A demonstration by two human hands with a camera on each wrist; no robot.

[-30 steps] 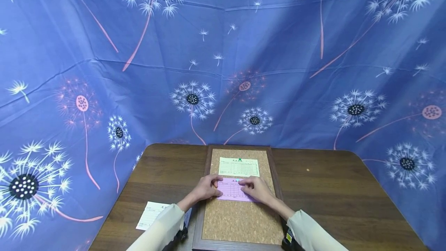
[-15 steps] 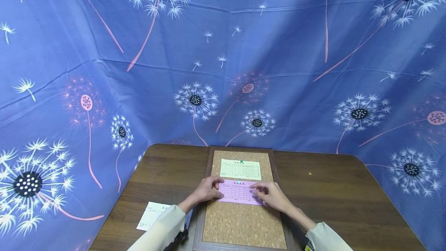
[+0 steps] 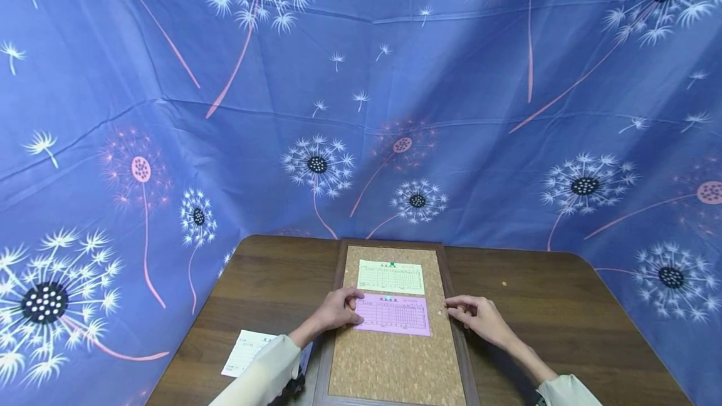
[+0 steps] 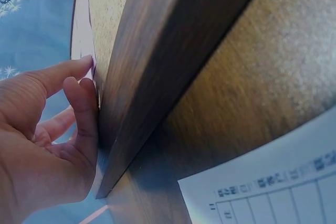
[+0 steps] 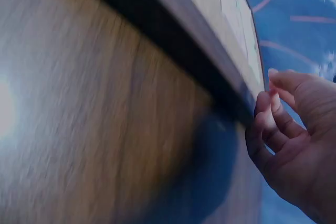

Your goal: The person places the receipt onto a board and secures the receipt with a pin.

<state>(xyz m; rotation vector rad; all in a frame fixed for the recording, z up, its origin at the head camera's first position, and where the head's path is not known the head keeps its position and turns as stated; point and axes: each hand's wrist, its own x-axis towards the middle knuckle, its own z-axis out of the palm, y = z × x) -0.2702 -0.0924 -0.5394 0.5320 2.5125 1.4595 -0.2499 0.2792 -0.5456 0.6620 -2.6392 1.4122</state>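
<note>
A pink printed slip lies on a framed corkboard, a small teal pin at its top edge. My left hand is at the slip's left end, its fingertip and thumb touching the upper and lower corners; the left wrist view shows the other fingers bent. Above the pink slip, a pale green slip has a green pin at its top. My right hand is at the board's right frame, apart from the slips, fingers loosely bent. A small white speck shows on the cork beside its fingertips.
Left of the board, a white printed slip lies on the brown wooden table, partly covered by the left sleeve. The board's raised dark frame stands above the tabletop. A blue dandelion-print cloth hangs behind.
My right hand has left the pink slip and moved right to the board's frame, uncovering the slip's right part and its pin. The left hand stays at the left end.
</note>
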